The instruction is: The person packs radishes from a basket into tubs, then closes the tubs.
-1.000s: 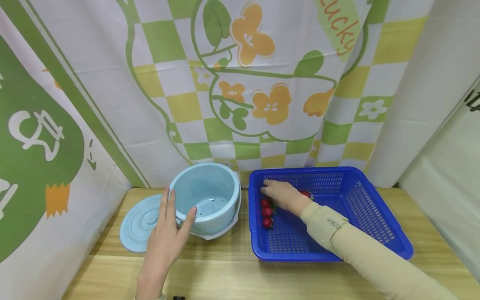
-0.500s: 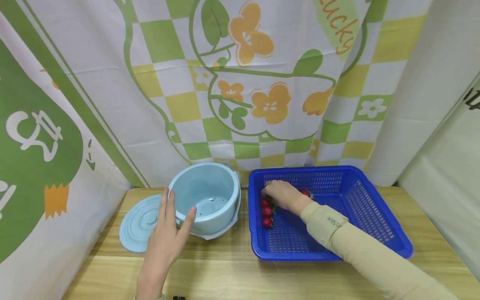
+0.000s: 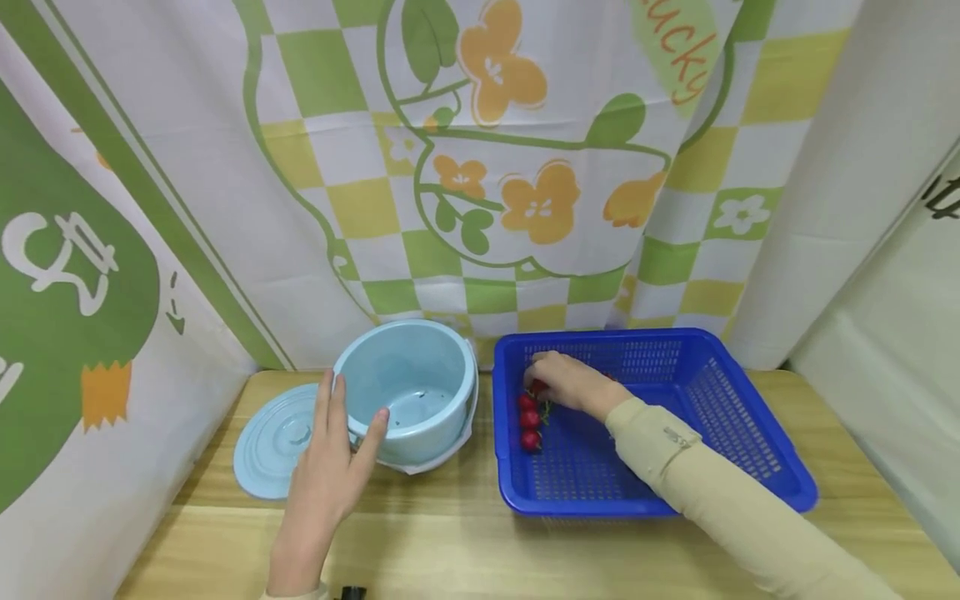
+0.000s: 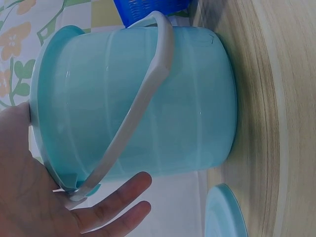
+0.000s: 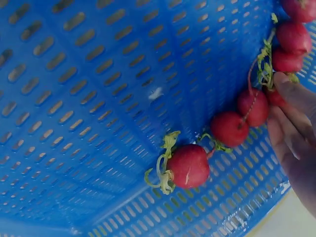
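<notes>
My left hand [image 3: 330, 479] is held with straight fingers against the near left side of a light-blue bucket [image 3: 442, 442]. In the left wrist view, the thumb lies at the rim of the bucket and two fingers stretch past its white handle [image 4: 133, 116]. Inside the blue basket [image 3: 592, 507], my right hand [image 3: 566, 383] pinches a red radish [image 5: 275, 97] between thumb and fingers. Several other radishes [image 3: 529, 419] with small green stems lie in a row along the basket's left side. In the right wrist view, one radish [image 5: 188, 166] sits at the end of that row.
The bucket's round blue lid [image 3: 270, 446] lies on the wooden table [image 3: 442, 550] to the left. A patterned cloth [image 3: 450, 208] hangs right behind the bucket and basket. A small black object [image 3: 352, 592] shows at the bottom edge of the head view.
My right hand has shifted slightly right within the basket, and a radish now shows beneath its fingers. The radish beside the right wrist has become mostly hidden. My left hand stays by the bucket.
</notes>
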`<action>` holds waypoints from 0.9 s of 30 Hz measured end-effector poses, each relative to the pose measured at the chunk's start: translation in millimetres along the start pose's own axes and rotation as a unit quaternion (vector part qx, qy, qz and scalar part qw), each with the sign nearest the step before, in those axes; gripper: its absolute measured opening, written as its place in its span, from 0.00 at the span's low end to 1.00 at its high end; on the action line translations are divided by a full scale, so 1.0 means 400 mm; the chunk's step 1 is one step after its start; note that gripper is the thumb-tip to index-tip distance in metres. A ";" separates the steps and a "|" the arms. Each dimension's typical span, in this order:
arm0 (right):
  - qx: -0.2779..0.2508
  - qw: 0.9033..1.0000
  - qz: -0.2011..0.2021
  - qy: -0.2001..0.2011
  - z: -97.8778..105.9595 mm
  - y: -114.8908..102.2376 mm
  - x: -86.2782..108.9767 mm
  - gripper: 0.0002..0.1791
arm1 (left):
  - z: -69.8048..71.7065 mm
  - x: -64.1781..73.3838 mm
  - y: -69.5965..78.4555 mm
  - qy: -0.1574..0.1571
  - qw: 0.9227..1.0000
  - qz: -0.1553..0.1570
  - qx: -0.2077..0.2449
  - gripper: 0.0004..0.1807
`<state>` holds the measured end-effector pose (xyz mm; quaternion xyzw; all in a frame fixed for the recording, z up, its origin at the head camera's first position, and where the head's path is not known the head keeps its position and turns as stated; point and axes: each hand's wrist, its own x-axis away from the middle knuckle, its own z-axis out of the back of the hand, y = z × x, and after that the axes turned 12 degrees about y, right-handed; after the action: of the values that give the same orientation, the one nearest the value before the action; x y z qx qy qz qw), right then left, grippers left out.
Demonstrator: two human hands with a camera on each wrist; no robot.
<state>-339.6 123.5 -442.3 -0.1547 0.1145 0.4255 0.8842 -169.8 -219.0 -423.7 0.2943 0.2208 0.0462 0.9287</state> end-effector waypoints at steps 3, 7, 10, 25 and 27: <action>-0.016 1.000 0.002 0.001 0.010 0.007 -0.002 0.11 | 0.002 -0.004 0.001 -0.001 1.000 -0.002 -0.001 0.50; -0.036 0.999 0.007 0.003 0.028 0.014 -0.002 0.10 | 0.001 -0.003 0.000 -0.005 1.000 0.002 -0.001 0.50; -0.049 0.999 0.007 0.007 0.050 0.015 -0.005 0.10 | 0.000 -0.004 0.000 -0.007 1.000 0.005 -0.001 0.50; -0.134 0.990 -0.045 0.023 0.116 -0.031 -0.019 0.13 | 0.003 -0.005 -0.001 -0.007 1.000 0.005 0.004 0.51; -0.151 0.987 -0.055 0.026 0.123 -0.040 -0.019 0.13 | 0.003 -0.003 -0.003 -0.009 1.000 0.007 0.006 0.51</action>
<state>-328.3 126.9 -391.4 -0.3034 0.0632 0.3847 0.8695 -170.5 -220.9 -423.2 0.3016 0.2103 0.0491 0.9287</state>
